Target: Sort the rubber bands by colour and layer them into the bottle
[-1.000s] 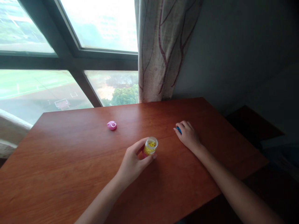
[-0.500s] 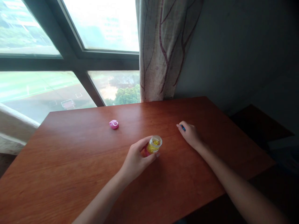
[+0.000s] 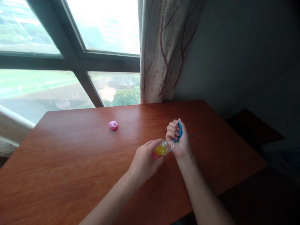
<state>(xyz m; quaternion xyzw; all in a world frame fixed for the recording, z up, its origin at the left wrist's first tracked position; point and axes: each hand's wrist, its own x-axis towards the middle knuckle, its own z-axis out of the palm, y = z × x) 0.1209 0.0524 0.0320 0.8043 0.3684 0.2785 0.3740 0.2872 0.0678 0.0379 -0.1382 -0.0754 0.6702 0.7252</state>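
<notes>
My left hand (image 3: 147,156) is closed around a small clear glass jar (image 3: 165,147). Yellow pieces show inside the jar, with pink near its base. It is tilted, its open mouth pointing right, close by the heel of my right hand (image 3: 181,140). That hand is turned palm up, fingers curled over a bunch of blue paper clips (image 3: 180,131), which show between the fingers and thumb. One loose blue paper clip (image 3: 191,135) lies on the table just right of my right hand. Farther back on the left sits a pink lid-like piece (image 3: 113,125) with a white pattern.
The brown wooden table (image 3: 70,162) stretches under both hands. Along its back edge stand a window frame (image 3: 70,64) and a patterned curtain (image 3: 159,56). A dark grey wall (image 3: 222,56) rises on the right.
My right hand has turned palm up and come left towards the jar, showing the blue clips. My left hand has tipped the jar from near upright to leaning right. One blue clip now shows on the table.
</notes>
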